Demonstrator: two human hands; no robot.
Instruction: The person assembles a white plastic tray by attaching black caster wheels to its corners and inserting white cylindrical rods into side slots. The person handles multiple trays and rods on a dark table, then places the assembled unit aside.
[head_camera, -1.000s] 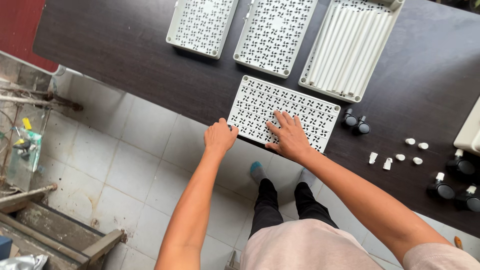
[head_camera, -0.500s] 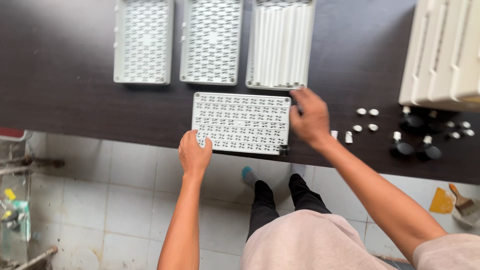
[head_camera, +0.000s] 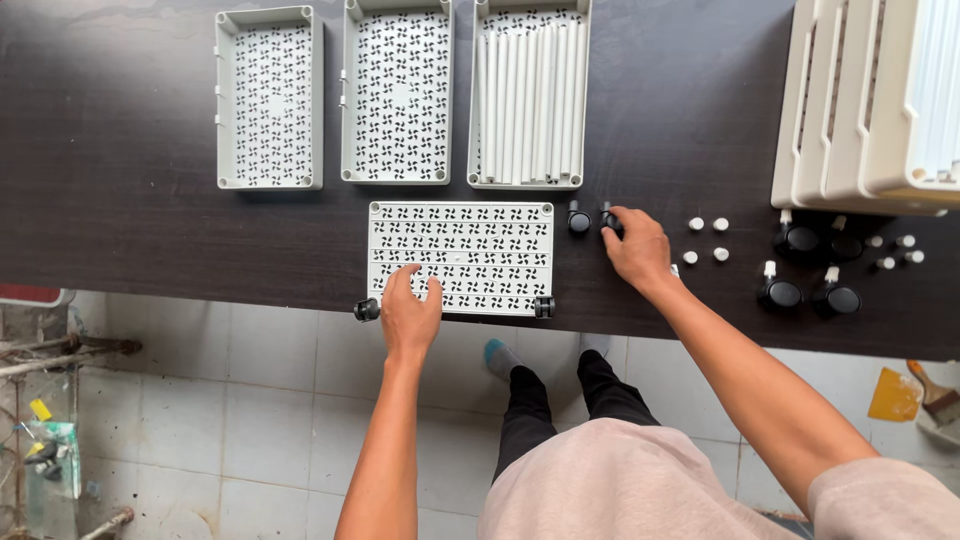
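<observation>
A white perforated tray (head_camera: 480, 250) lies bottom-up at the near edge of the dark table (head_camera: 120, 230). Black casters sit on its near corners (head_camera: 366, 310) (head_camera: 543, 307). My left hand (head_camera: 410, 315) rests flat on the tray's near-left part, fingers spread. My right hand (head_camera: 638, 250) is just right of the tray, its fingers curled around a loose black caster (head_camera: 607, 218). A second loose caster (head_camera: 578, 221) stands beside it, at the tray's far-right corner.
Two empty perforated trays (head_camera: 222, 100) (head_camera: 347, 100) and one holding white tubes (head_camera: 530, 100) line the far side. Small white plugs (head_camera: 705, 240), more black casters (head_camera: 780, 293) and a stack of white trays (head_camera: 860, 100) are on the right. A paintbrush (head_camera: 935, 395) lies on the tiled floor.
My right hand left the tray's far-right corner and went right to the loose casters. My left hand moved from the table edge onto the tray. The view shifted.
</observation>
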